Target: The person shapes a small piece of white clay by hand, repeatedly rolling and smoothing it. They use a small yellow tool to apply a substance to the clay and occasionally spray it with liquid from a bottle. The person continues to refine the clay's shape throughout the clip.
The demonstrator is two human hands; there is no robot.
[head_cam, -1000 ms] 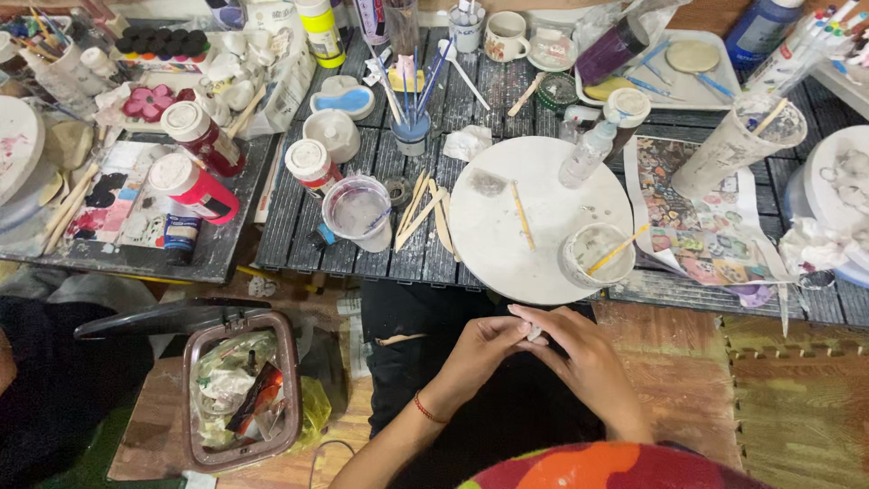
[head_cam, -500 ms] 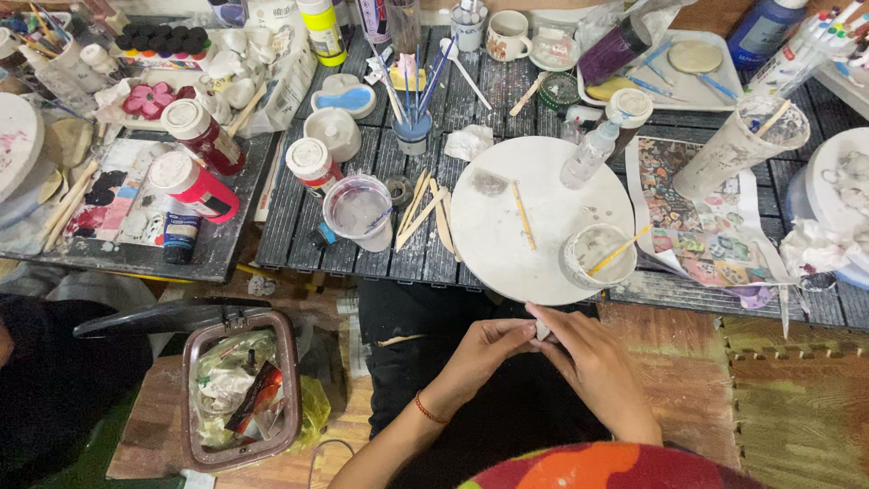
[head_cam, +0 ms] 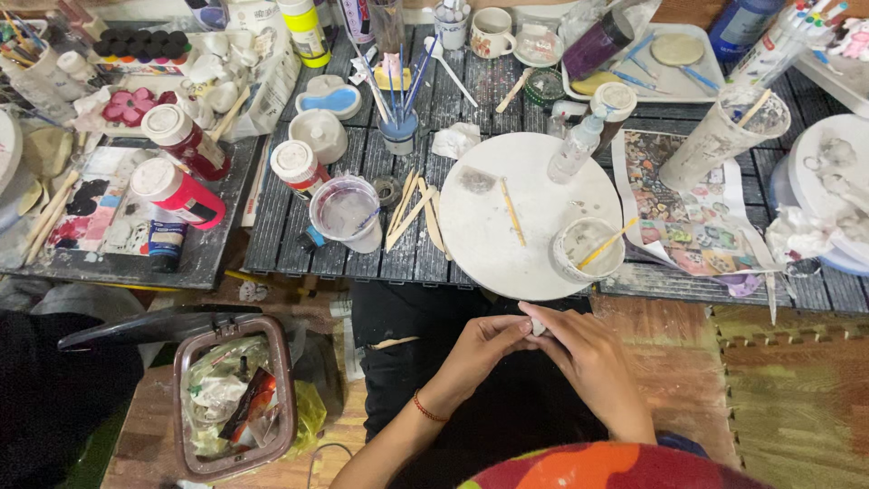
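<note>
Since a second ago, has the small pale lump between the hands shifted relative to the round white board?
No. The pale lump remains pinched between both hands just below the round white board's near rim.

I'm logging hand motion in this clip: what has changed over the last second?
Very little. Both hands, the left hand and right hand, stay pressed together around a small pale lump, fingers shifting only slightly. The round white board, the cup with a stick and the bin are unmoved.
</note>
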